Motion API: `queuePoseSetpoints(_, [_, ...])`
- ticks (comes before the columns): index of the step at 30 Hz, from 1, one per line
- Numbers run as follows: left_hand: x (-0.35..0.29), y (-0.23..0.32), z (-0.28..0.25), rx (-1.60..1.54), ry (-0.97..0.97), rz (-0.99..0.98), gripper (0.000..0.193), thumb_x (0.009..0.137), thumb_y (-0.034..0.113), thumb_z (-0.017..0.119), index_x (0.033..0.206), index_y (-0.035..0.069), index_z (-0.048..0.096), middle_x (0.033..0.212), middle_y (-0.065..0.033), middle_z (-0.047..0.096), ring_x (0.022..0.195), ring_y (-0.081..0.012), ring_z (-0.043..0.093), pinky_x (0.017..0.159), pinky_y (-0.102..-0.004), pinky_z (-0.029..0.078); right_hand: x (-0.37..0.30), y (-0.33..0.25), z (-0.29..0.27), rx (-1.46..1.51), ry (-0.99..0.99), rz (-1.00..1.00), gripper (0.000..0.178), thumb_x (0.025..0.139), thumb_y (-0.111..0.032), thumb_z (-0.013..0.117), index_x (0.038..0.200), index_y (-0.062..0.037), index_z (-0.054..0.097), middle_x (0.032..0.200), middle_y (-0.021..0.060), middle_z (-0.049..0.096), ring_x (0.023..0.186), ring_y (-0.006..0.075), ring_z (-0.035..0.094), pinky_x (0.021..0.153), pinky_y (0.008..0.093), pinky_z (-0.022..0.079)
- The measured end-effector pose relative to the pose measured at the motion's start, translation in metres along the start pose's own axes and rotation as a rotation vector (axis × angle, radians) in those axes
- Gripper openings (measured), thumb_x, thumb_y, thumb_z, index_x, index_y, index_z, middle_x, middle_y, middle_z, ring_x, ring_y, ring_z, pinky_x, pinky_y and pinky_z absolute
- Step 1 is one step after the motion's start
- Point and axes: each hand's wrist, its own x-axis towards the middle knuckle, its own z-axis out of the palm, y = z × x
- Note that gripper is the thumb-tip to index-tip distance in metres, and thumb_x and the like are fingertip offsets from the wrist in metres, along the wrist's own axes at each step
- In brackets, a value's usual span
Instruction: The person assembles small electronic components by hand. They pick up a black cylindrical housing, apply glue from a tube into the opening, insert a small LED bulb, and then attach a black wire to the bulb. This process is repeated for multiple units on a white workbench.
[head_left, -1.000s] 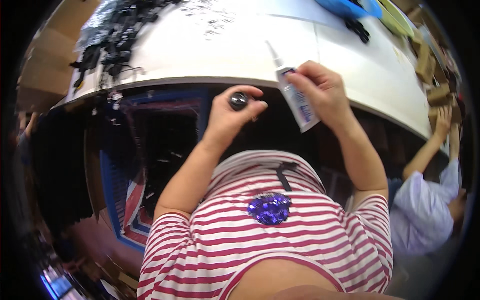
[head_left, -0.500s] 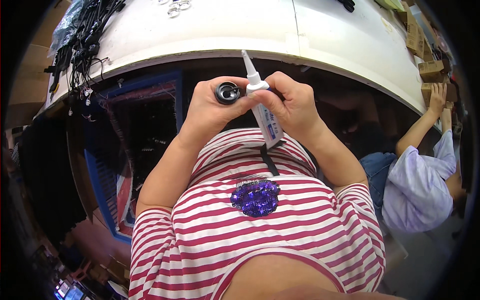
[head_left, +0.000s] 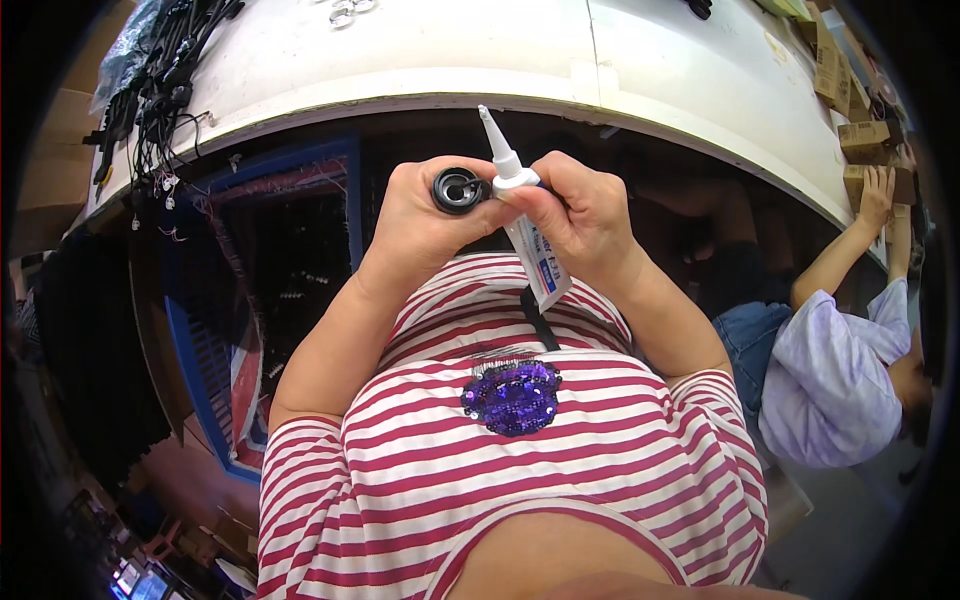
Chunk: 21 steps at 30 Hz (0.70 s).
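My left hand (head_left: 420, 215) is closed around a black round part (head_left: 457, 190) with a hollow, open end facing up. Between the thumb and fingers of my right hand (head_left: 588, 212) is a white glue tube (head_left: 545, 265) with a long pointed nozzle (head_left: 497, 142), tip up and leaning slightly left. Both hands meet in front of my body, near the table's front edge. The left fingertips reach close to the tube's neck; whether they press on it I cannot tell. What lies inside the black part's opening is too small to make out.
A white table (head_left: 420, 50) spans the front. Black cables (head_left: 165, 110) hang over its left edge, and small metal rings (head_left: 342, 14) lie at the back. A blue crate (head_left: 190, 370) stands below. At right, another person (head_left: 830, 380) reaches toward cardboard boxes (head_left: 868, 135).
The tube and both hands stay almost in place; the nozzle tip has shifted slightly left and down. My view has moved a little, and the other person's arm has shifted slightly.
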Motion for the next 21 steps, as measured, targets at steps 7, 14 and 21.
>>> queuePoseSetpoints(7, [0.001,-0.001,-0.002,0.009,-0.009,0.007,0.021,0.072,0.005,0.071,0.09,-0.002,0.063,0.079,-0.0045,0.063,0.072,-0.008,0.06,0.066,-0.0202,0.05,0.001,-0.002,-0.001,-0.01,-0.014,0.025,0.024,0.081,-0.02,0.064,0.069,-0.0031,0.051,0.054,0.0083,0.047,0.043,0.0177,0.047,0.041,0.0269,0.038])
queuePoseSetpoints(14, [0.004,0.007,-0.002,0.011,-0.06,-0.043,0.029,0.07,0.007,0.073,0.095,-0.003,0.061,0.085,-0.0046,0.063,0.077,-0.0092,0.059,0.07,-0.0214,0.048,0.008,-0.004,-0.009,0.001,-0.042,0.014,0.022,0.081,-0.018,0.065,0.07,-0.002,0.054,0.055,0.0084,0.048,0.045,0.0151,0.047,0.042,0.0257,0.038])
queuePoseSetpoints(21, [0.018,0.004,-0.017,0.349,-0.121,0.408,0.034,0.066,0.007,0.076,0.096,0.002,0.061,0.097,-0.0069,0.059,0.092,-0.0172,0.055,0.084,-0.0271,0.041,0.017,-0.021,-0.049,0.873,-0.273,0.572,0.024,0.09,-0.023,0.053,0.08,-0.0009,0.058,0.061,-0.0014,0.052,0.049,0.0023,0.043,0.044,0.0169,0.032])
